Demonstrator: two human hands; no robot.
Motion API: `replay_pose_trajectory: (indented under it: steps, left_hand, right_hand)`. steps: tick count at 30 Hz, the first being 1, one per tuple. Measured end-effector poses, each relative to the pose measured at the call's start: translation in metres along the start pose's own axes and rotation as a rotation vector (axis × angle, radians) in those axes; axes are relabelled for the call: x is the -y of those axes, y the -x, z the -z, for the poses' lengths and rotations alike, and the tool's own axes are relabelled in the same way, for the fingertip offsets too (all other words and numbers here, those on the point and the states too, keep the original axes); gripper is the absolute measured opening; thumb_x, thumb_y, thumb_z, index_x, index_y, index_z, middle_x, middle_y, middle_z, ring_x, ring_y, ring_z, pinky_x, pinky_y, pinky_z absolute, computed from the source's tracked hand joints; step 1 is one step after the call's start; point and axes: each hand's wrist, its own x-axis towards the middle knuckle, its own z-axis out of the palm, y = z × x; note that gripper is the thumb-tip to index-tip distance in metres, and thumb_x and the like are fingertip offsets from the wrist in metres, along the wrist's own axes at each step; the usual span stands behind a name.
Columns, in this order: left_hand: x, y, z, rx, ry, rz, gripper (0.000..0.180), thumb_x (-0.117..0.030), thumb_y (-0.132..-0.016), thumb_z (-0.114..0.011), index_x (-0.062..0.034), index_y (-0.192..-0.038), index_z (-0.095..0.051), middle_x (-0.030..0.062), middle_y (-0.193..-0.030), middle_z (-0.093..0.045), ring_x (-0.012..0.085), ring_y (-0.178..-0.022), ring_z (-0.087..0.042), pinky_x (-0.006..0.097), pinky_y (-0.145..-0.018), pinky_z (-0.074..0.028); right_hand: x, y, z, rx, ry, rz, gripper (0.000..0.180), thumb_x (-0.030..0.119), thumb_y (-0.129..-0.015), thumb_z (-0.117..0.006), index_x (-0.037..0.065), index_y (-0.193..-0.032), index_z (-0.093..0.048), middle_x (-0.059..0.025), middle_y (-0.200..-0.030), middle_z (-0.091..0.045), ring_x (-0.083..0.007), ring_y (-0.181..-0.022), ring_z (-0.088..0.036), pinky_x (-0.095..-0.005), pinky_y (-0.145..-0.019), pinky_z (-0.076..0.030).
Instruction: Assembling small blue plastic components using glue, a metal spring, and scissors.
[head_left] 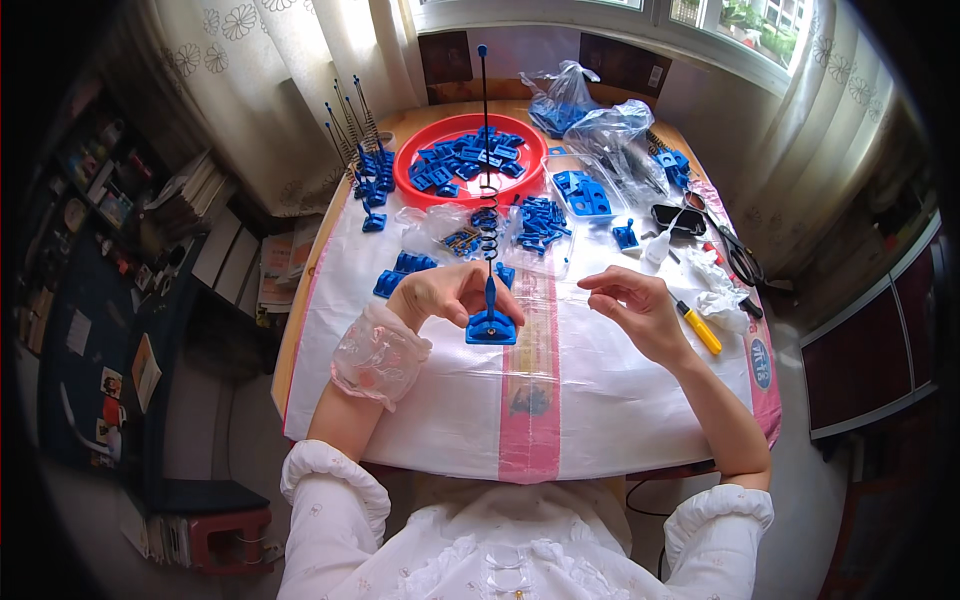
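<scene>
My left hand is closed on a blue plastic base near the middle of the table. From this base rises a thin black rod, upright, with a loose black coil around it and a small blue knob at the top. My right hand hovers to the right of it, fingers bent and a little apart, with nothing visible in them. Blue ribbed parts lie just beyond my left hand. Farther off are a pile of small blue pegs and some brass-coloured screws.
A red round tray holds many blue pieces. Finished-looking rod-and-base pieces stand at the far left. At right lie a yellow-handled screwdriver, black scissors, a phone and crumpled tissue. Clear plastic bags sit at the back.
</scene>
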Motion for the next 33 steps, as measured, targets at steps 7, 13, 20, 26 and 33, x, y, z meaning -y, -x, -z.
replay_pose_trajectory:
  steps: [7,13,20,26,33]
  left_hand:
    - [0.000,-0.028,-0.019,-0.369,-0.054,0.043,0.071,-0.022,-0.072,-0.096,0.0064,-0.130,-0.067,0.0134,-0.121,-0.073,0.0177,-0.113,-0.069,0.032,-0.104,-0.052]
    - [0.019,-0.061,-0.036,-0.763,-0.123,-0.017,0.049,-0.010,-0.083,-0.087,-0.0010,-0.128,-0.068,0.0097,-0.116,-0.073,0.0147,-0.107,-0.070,0.028,-0.096,-0.057]
    - [0.042,-0.073,-0.053,-0.883,-0.340,-0.029,0.049,-0.016,-0.080,-0.091,-0.0010,-0.122,-0.070,0.0075,-0.108,-0.075,0.0134,-0.095,-0.071,0.026,-0.090,-0.058]
    - [0.051,-0.076,-0.062,-0.921,-0.379,0.006,0.049,-0.014,-0.078,-0.092,0.0011,-0.119,-0.070,0.0100,-0.107,-0.075,0.0138,-0.093,-0.073,0.026,-0.087,-0.060]
    - [0.065,-0.079,-0.068,-0.861,-0.443,-0.083,0.042,-0.009,-0.078,-0.091,0.0032,-0.111,-0.068,0.0089,-0.102,-0.074,0.0124,-0.086,-0.073,0.024,-0.080,-0.060]
  right_hand:
    - [0.002,-0.002,0.011,-0.080,0.019,0.018,0.023,0.003,-0.096,-0.072,-0.002,-0.119,-0.073,-0.0083,-0.110,-0.074,-0.0108,-0.100,-0.069,-0.0256,-0.090,-0.055]
    - [-0.001,-0.004,0.030,-0.257,0.046,0.033,0.022,0.006,-0.098,-0.071,0.001,-0.119,-0.074,-0.0056,-0.109,-0.075,-0.0082,-0.098,-0.069,-0.0232,-0.089,-0.055]
    - [-0.006,-0.005,0.021,-0.280,0.158,0.000,0.021,0.004,-0.096,-0.073,0.001,-0.117,-0.074,-0.0043,-0.105,-0.074,-0.0078,-0.094,-0.068,-0.0230,-0.087,-0.052]
    - [0.006,-0.004,0.021,-0.307,0.178,0.029,0.026,0.001,-0.093,-0.076,-0.002,-0.119,-0.073,-0.0040,-0.101,-0.071,-0.0069,-0.091,-0.066,-0.0218,-0.084,-0.051]
    - [0.021,0.001,0.032,-0.047,0.404,-0.215,0.041,0.001,-0.081,-0.085,0.000,-0.121,-0.073,0.0001,-0.096,-0.070,-0.0033,-0.079,-0.054,-0.0204,-0.073,-0.046]
